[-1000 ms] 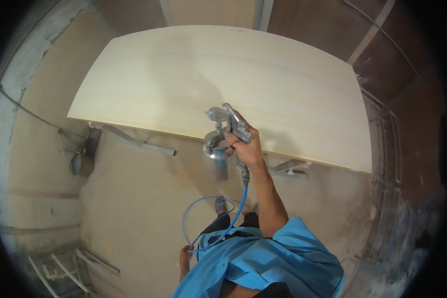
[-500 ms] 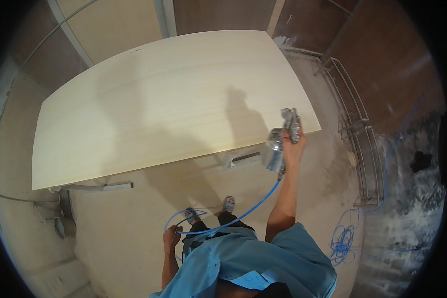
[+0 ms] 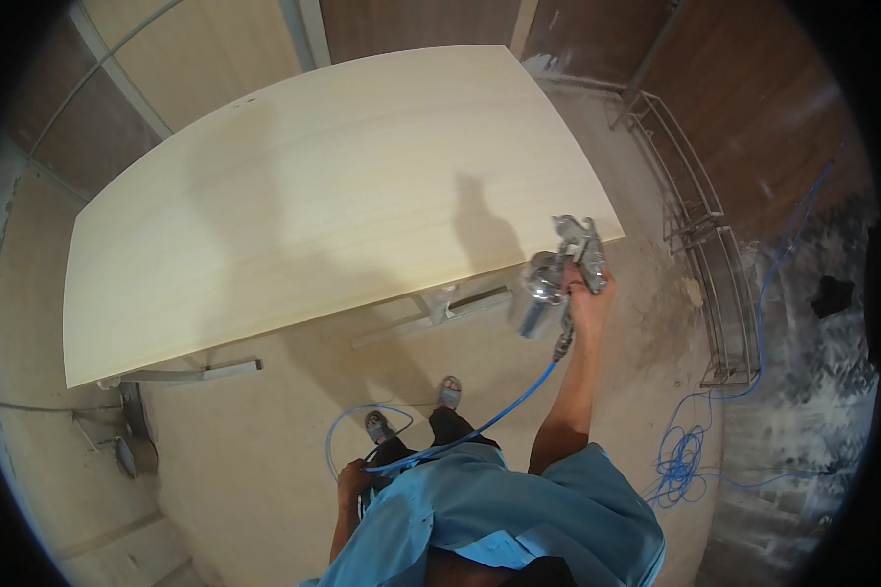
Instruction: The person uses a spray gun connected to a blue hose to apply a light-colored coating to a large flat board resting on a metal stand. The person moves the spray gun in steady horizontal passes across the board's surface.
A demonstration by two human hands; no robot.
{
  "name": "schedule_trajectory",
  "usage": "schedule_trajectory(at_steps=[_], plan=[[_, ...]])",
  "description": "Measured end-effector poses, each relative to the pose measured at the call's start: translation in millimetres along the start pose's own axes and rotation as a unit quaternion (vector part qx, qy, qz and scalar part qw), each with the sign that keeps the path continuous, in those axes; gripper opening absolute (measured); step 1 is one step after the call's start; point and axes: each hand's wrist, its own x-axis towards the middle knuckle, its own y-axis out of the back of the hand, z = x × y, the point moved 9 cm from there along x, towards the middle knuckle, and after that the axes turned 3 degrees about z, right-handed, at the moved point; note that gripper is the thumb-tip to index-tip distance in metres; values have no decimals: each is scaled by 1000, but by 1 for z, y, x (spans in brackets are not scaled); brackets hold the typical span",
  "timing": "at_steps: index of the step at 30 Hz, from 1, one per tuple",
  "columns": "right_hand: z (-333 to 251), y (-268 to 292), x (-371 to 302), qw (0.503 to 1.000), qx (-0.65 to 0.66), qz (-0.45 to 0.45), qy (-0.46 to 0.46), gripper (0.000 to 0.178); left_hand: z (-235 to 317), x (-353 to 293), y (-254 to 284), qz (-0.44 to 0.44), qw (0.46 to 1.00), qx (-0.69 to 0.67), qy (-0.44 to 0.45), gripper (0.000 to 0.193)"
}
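Observation:
My right hand [image 3: 589, 303] is closed round the grip of a silver spray gun [image 3: 579, 247]. A shiny metal cup [image 3: 544, 284] sits on the gun's left side. The gun is held by the near right corner of a large pale wooden board [image 3: 343, 196], and its shadow falls on the board. From the base of the grip a blue air hose [image 3: 519, 399] curves down to my left hand [image 3: 352, 479]. That hand is closed round the hose at my waist, low on the left; its fingertips are partly hidden.
Metal supports [image 3: 470, 307] show beneath the board's near edge. On the right stands a metal frame rack [image 3: 729, 303], with a tangle of blue hose [image 3: 680, 465] on the floor near it. A round-ended metal object [image 3: 135, 456] is by the left wall. Brown panels [image 3: 421, 27] line the back.
My right hand has moved slightly right and down with the spray gun, which has turned a little. My left hand has shifted slightly right and down, still on the hose.

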Motion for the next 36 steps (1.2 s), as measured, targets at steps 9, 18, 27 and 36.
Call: schedule_trajectory(at_steps=[9, 18, 27, 36], plan=[[-65, -181, -117, 972, 50, -222, -59, 53, -117, -58, 62, 127, 979, -105, 116, 38], [-132, -312, -229, 891, 129, -436, 12, 57, -213, -99, 37, 111, 962, -150, 198, 33], [-108, -285, -111, 956, 110, -270, -24, 57, -147, -40, 59, 112, 974, -147, 129, 35], [-9, -103, 58, 986, -6, -31, 166, 55, 26, 36, 20, 56, 997, -37, -38, 31]])
